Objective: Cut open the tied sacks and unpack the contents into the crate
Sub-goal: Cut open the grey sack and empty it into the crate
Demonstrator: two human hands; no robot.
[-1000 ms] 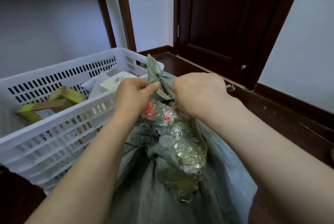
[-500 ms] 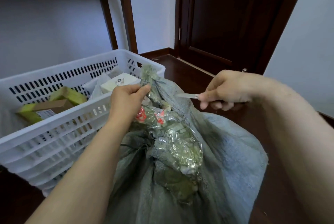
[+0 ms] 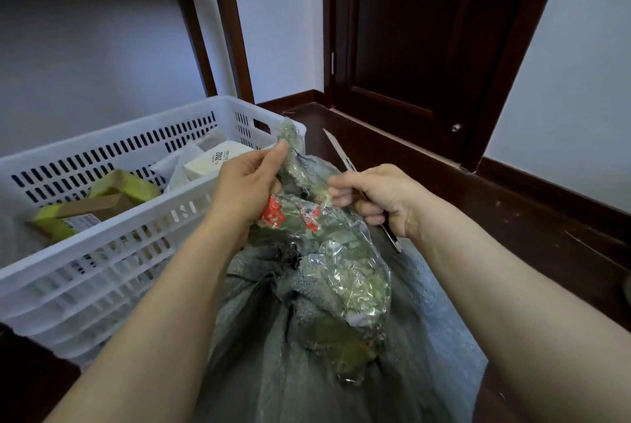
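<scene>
Half a second ago the right hand (image 3: 386, 199) was drawn back from the bundle with the slim metal utility knife (image 3: 338, 151) aimed at it. Now that hand is back at the neck of the grey woven plastic sack (image 3: 290, 371). Its lower fingers are curled round the knife handle, the blade points up and away from the work, and its blurred fingertips (image 3: 336, 190) pluck at the wrapping. The left hand (image 3: 244, 189) has kept its place, clenched on the top of the twisted neck with the thumb pressed along it. This suggests the blade has had its pass and the person is now testing whether the binding will part by hand, though no clean cut is visible. The sack stands on the dark wooden floor (image 3: 512, 218) between the forearms, touching the near wall of the white slotted plastic crate (image 3: 112, 235), which already holds a white carton (image 3: 218, 163) and other boxes. The neck is bunched and wound thickly in clear crinkled tape (image 3: 351, 272) with red printed patches. It looks closed, so nothing can come out of it yet.
</scene>
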